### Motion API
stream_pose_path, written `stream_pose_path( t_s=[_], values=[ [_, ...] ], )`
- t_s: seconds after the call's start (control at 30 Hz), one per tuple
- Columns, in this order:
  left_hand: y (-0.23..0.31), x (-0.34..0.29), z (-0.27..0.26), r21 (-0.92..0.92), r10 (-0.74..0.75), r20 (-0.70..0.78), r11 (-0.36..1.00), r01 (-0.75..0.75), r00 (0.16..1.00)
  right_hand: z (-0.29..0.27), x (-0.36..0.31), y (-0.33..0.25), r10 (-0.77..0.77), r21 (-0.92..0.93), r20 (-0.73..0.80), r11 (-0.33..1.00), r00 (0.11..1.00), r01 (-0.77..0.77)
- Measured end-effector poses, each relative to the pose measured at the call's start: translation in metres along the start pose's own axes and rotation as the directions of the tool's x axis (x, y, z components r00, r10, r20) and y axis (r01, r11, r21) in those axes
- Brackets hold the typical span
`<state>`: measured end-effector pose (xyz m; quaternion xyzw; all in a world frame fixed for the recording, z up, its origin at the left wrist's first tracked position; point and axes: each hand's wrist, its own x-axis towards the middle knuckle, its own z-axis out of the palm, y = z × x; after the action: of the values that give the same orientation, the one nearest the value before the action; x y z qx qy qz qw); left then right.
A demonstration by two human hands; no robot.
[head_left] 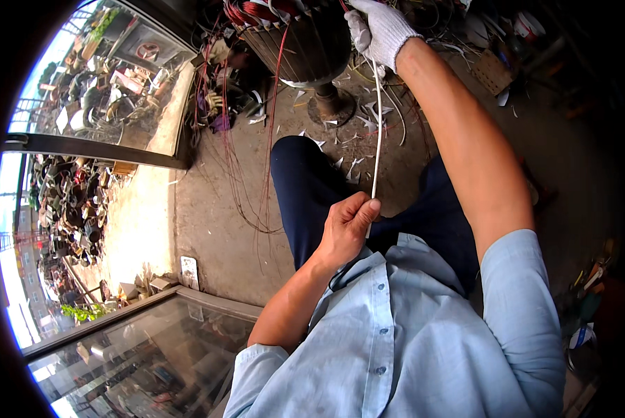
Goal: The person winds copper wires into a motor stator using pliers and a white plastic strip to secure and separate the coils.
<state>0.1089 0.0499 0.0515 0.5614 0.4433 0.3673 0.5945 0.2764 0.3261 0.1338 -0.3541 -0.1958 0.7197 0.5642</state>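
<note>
My left hand (349, 226) is bare and pinches the lower end of a thin white strip (376, 139) over my knee. The strip runs straight up to my right hand (381, 29), which wears a white knitted glove and grips its upper end. The gloved hand rests against a dark, ribbed motor stator (312, 42) standing on a round base (332, 104). Red copper winding wires (257, 10) bunch at the stator's top. Long red wire loops (253, 181) trail from it down across the concrete floor.
White paper scraps (351, 171) litter the floor around the stator base. A glass door (110, 90) stands at upper left and a glass panel (152, 355) at lower left. Tools and clutter (584, 299) lie at the right edge; more clutter sits at top right.
</note>
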Motion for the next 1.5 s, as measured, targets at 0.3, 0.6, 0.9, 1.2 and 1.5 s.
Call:
stream_pose_path(
  t_s=[0.3,0.6,0.9,1.2,1.5],
  values=[
    [-0.013,0.001,0.002,-0.114,-0.076,-0.009,0.991,0.074,0.997,-0.027,-0.136,0.074,0.071,0.007,0.065,0.997,0.995,-0.071],
    [-0.009,0.013,0.011,-0.169,-0.093,0.014,0.981,0.094,0.996,-0.034,-0.139,0.075,0.077,0.010,0.170,0.997,0.982,-0.080],
    [-0.016,0.021,0.011,-0.234,-0.068,-0.112,0.971,0.040,0.991,-0.035,-0.143,0.080,0.091,0.015,0.170,0.995,0.981,-0.094],
    [-0.012,0.028,0.013,-0.206,-0.088,-0.093,0.976,0.068,0.992,-0.039,-0.142,0.078,0.047,0.008,0.206,0.999,0.977,-0.049],
    [-0.004,0.034,0.010,-0.058,0.042,-0.081,0.997,-0.047,0.996,-0.031,-0.164,0.090,0.162,-0.116,0.009,0.980,0.987,-0.160]
  ],
)
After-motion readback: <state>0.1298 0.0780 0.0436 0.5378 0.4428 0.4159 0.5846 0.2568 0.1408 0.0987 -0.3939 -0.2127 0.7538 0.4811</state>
